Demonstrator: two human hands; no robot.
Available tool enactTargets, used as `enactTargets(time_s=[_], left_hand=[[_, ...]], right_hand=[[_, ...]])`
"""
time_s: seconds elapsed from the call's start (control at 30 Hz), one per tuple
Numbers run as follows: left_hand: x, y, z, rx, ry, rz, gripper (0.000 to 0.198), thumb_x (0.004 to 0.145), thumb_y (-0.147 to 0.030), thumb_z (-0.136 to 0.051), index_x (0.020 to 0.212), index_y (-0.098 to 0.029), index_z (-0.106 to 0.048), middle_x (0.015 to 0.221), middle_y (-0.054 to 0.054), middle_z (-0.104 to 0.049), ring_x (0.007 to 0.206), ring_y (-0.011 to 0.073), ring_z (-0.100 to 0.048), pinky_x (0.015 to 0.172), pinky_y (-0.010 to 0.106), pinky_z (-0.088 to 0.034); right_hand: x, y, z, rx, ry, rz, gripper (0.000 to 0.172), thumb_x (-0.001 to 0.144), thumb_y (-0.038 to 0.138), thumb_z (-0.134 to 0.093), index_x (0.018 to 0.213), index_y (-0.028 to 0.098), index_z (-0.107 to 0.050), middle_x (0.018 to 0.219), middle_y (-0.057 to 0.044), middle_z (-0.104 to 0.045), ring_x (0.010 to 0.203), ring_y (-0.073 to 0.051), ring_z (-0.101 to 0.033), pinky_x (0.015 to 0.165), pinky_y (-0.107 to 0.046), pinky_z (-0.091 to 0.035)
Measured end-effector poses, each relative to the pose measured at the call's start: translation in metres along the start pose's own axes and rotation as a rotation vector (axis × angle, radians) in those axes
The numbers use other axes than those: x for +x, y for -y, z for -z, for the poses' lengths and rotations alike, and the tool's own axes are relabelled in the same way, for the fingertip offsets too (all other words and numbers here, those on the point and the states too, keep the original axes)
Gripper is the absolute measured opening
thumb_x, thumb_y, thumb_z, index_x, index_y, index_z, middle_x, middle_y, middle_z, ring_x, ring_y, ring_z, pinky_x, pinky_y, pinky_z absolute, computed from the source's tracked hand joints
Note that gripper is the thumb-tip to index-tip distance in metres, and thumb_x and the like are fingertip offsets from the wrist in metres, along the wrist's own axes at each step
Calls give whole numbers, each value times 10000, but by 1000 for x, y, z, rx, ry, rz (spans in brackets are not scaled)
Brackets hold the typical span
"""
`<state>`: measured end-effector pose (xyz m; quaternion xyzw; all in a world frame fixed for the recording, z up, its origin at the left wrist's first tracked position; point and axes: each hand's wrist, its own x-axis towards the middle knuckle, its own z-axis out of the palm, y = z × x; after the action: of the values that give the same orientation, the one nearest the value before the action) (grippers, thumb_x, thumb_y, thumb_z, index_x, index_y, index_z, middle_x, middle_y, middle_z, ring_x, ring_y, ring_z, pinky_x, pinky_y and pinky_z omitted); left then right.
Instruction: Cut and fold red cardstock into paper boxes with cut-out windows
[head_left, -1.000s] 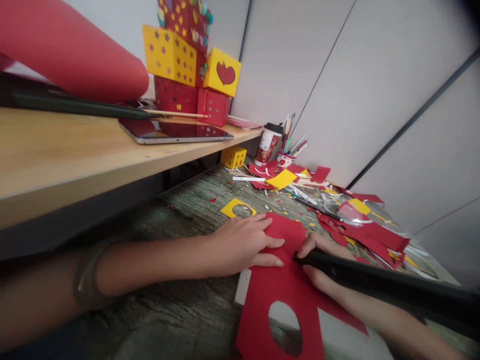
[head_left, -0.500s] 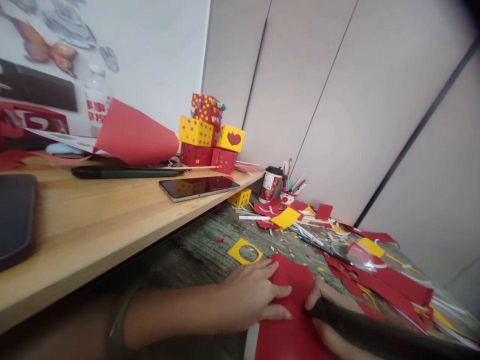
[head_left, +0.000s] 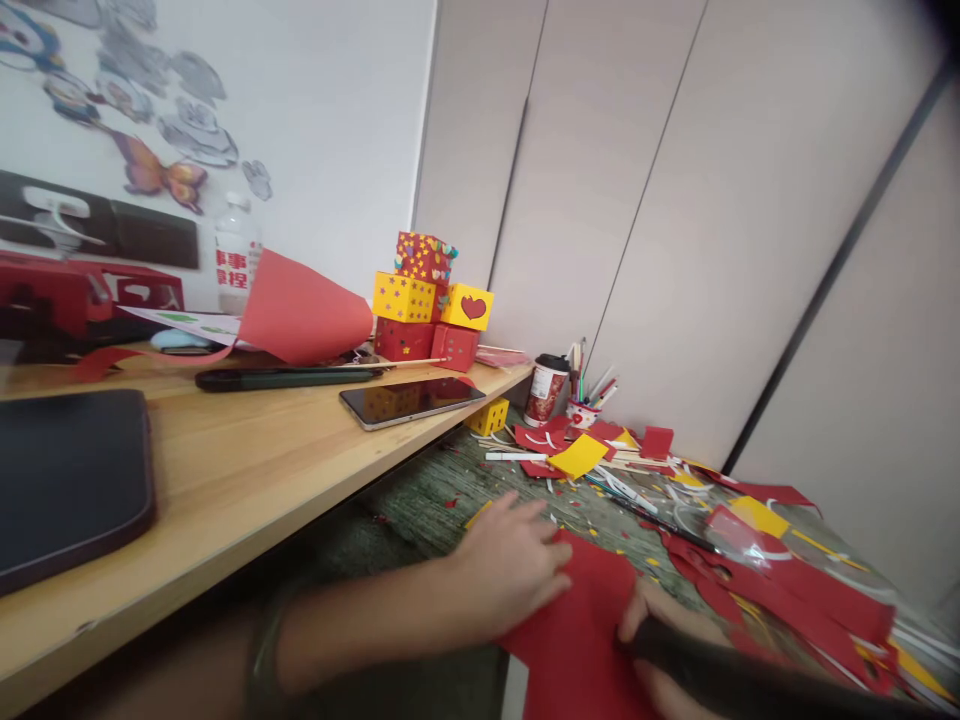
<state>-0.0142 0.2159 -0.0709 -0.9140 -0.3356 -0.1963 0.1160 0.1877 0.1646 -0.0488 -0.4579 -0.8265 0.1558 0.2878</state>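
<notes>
A sheet of red paper lies on the dark wood-grain table in front of me, with a white edge at its lower left. My left hand is over its left edge, fingers stretched out and slightly blurred. Most of a yellow paper piece is hidden behind that hand. At the right edge of the red paper, my right hand is closed around a long black tool. The tool's kind and working end cannot be made out.
A raised wooden shelf on the left holds a phone, a dark tablet-like device, curled red paper and stacked decorated boxes. Red scraps, a lidded cup and a pen holder stand or lie rightward.
My left hand has shifted up and left on the red paper, and now covers most of the yellow cut-out. My right hand stays at the paper's right edge. The view has tilted slightly upward.
</notes>
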Motion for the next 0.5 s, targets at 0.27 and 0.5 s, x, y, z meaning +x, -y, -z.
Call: enactTargets(time_s=[0.27, 0.5], left_hand=[[16, 17, 63, 483, -192, 382, 391, 870, -281, -350, 1228, -149, -434, 1229, 126, -489, 1203, 289, -331, 947, 450, -258], [20, 21, 101, 563, -65, 769, 502, 835, -373, -399, 1236, -70, -417, 1139, 220, -533, 1119, 365, -418, 864, 486, -323]], right_hand=[[-18, -25, 0, 231, 107, -257, 362, 717, 395, -584, 1064, 300, -544, 1194, -36, -549, 1141, -293, -444, 950, -442, -375], [-13, -19, 1, 319, 220, -57, 82, 828, 297, -459, 797, 228, -488, 814, -1, -563, 793, -183, -522, 731, -314, -445]])
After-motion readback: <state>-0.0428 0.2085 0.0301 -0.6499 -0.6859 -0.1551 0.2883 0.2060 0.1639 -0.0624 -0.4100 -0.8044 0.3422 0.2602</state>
